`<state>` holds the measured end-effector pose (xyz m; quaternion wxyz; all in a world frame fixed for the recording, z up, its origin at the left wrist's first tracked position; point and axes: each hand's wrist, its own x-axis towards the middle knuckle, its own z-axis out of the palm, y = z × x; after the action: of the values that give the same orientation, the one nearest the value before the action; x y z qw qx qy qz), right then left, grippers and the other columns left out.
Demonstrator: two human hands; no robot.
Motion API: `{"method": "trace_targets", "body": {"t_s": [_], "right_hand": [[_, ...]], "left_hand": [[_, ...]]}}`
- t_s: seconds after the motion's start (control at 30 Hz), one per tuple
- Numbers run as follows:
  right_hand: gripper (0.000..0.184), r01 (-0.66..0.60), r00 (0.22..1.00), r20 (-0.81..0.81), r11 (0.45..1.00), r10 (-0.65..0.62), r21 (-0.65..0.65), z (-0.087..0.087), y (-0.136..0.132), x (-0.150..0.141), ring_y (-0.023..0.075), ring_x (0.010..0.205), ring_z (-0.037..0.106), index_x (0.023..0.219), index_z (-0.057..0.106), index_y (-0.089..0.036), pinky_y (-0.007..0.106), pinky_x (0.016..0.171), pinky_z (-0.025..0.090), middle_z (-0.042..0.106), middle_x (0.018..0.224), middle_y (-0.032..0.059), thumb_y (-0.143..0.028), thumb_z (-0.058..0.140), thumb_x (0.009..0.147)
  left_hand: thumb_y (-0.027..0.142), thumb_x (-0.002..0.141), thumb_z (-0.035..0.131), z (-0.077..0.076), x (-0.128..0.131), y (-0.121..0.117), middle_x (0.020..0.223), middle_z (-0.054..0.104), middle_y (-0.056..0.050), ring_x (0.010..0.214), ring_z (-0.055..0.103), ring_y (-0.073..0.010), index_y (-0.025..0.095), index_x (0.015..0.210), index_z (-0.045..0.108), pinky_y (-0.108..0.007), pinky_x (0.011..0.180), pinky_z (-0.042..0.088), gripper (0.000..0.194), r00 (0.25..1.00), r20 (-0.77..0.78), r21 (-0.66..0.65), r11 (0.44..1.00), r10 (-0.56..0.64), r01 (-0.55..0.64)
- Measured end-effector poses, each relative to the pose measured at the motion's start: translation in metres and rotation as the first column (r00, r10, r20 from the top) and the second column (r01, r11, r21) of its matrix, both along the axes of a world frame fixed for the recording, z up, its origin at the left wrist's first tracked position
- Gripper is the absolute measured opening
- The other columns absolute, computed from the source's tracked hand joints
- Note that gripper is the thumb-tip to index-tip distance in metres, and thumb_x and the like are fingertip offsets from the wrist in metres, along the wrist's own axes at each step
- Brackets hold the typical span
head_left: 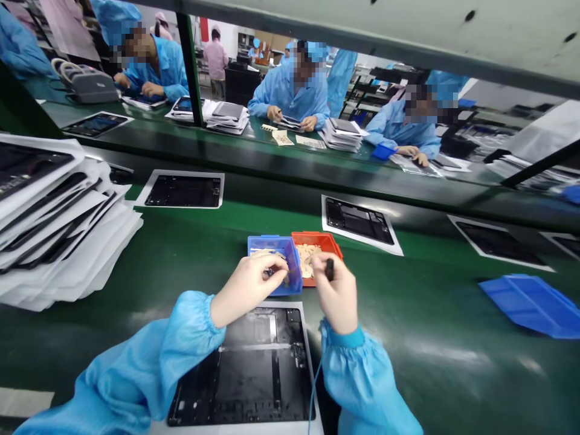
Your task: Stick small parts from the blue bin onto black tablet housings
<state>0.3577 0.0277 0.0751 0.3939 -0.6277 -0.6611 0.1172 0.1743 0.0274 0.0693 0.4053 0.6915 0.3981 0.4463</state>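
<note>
Tool (pixel 330 269) in curled right hand (pixel 339 296), left hand (pixel 254 279) half-closed over blue bin (pixel 295 273), hold unclear

I can read no lettering anywhere; the small pale marks on the stack's top black panel (pixel 34 162), left of my left hand (pixel 251 284), are too blurred.

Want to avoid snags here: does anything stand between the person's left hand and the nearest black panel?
Only the near wall of the blue bin: the left hand reaches over that bin, and the black panel lies on its near side. Whether the hand dips below the rim, I cannot tell. Nothing else visible stands between.
</note>
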Motion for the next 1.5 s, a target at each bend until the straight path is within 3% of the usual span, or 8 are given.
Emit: {"method": "trace_targets", "body": {"t_s": [0.2,0.33,0.5,0.63,0.73,0.93,1.23,1.5], "right_hand": [[0.015,0.164,0.970,0.200,0.980,-0.140,-0.112,-0.020,0.039,0.062,0.0240,0.072,0.059,0.070,0.065,-0.018,0.035,0.066,0.044,0.063,0.080,0.0088,-0.030,0.056,0.074],[0.019,0.242,0.948,0.241,0.964,-0.210,-0.113,-0.015,0.035,0.062,0.0264,0.071,0.058,0.067,0.063,-0.017,0.038,0.064,0.042,0.061,0.078,0.0102,-0.034,0.059,0.072],[0.025,-0.050,0.995,0.085,0.991,0.061,-0.125,0.017,0.006,0.023,0.0208,0.082,0.060,0.083,0.066,-0.019,0.032,0.074,0.046,0.064,0.088,0.0066,-0.037,0.047,0.084],[0.015,-0.421,0.904,-0.158,0.890,0.397,-0.174,0.031,-0.014,-0.004,0.0196,0.085,0.059,0.089,0.065,-0.019,0.032,0.076,0.046,0.063,0.091,0.0051,-0.027,0.055,0.081],[0.007,-0.427,0.900,-0.180,0.883,0.396,-0.194,0.032,-0.017,-0.009,0.0180,0.076,0.058,0.079,0.064,-0.019,0.031,0.069,0.045,0.060,0.081,0.0030,-0.023,0.058,0.078],[0.006,-0.431,0.892,-0.205,0.895,0.402,-0.118,0.029,-0.018,-0.010,0.0162,0.075,0.056,0.076,0.063,-0.019,0.029,0.069,0.043,0.058,0.078,0.0023,-0.019,0.058,0.079],[0.009,-0.416,0.907,-0.125,0.902,0.402,-0.115,0.028,-0.022,-0.015,0.0156,0.074,0.055,0.072,0.062,-0.019,0.028,0.068,0.043,0.056,0.077,0.0024,-0.017,0.056,0.078],[0.009,-0.380,0.925,-0.012,0.922,0.380,-0.067,0.030,-0.034,-0.022,0.0150,0.069,0.053,0.073,0.061,-0.018,0.027,0.065,0.042,0.054,0.073,0.0017,-0.016,0.053,0.078]], "left_hand": [[0.022,0.085,0.051,-0.003,-0.001,0.004,0.086,0.063,-0.002,0.075,0.060,-0.0123,0.019,0.093,0.061,-0.021,0.064,0.050,0.013,0.999,-0.026,-0.044,0.999,-0.020,0.019],[0.025,0.088,0.046,-0.004,0.001,0.002,0.085,0.058,-0.001,0.077,0.057,-0.0125,0.019,0.104,0.051,-0.024,0.068,0.048,0.017,0.998,-0.021,-0.072,0.996,-0.059,0.058],[0.024,0.090,0.042,0.000,0.001,-0.004,0.086,0.053,-0.001,0.078,0.052,-0.0127,0.019,0.089,0.044,-0.025,0.068,0.043,0.005,0.995,-0.045,-0.034,0.995,-0.094,0.092],[0.020,0.090,0.041,0.005,0.000,-0.008,0.088,0.054,-0.001,0.081,0.053,-0.0135,0.019,0.089,0.044,-0.025,0.070,0.043,0.003,0.990,-0.056,-0.041,0.991,-0.129,0.127],[0.019,0.090,0.042,0.009,-0.001,-0.010,0.087,0.056,-0.001,0.079,0.055,-0.0131,0.019,0.091,0.046,-0.025,0.070,0.044,0.004,0.988,-0.102,0.003,0.993,-0.116,0.116],[0.024,0.087,0.052,0.011,-0.002,-0.012,0.096,0.061,-0.004,0.095,0.054,-0.0183,0.019,0.090,0.060,-0.034,0.086,0.042,0.010,0.950,-0.297,0.367,0.930,0.092,0.025],[0.016,0.083,0.053,0.013,-0.004,-0.013,0.090,0.065,-0.001,0.086,0.058,-0.0160,0.020,0.084,0.065,-0.030,0.079,0.044,0.012,0.936,-0.347,0.284,0.957,0.053,0.052],[0.016,0.082,0.052,0.012,-0.004,-0.023,0.091,0.066,-0.002,0.088,0.060,-0.0178,0.019,0.081,0.064,-0.033,0.079,0.042,0.012,0.906,-0.387,0.410,0.912,0.172,0.002]]}}
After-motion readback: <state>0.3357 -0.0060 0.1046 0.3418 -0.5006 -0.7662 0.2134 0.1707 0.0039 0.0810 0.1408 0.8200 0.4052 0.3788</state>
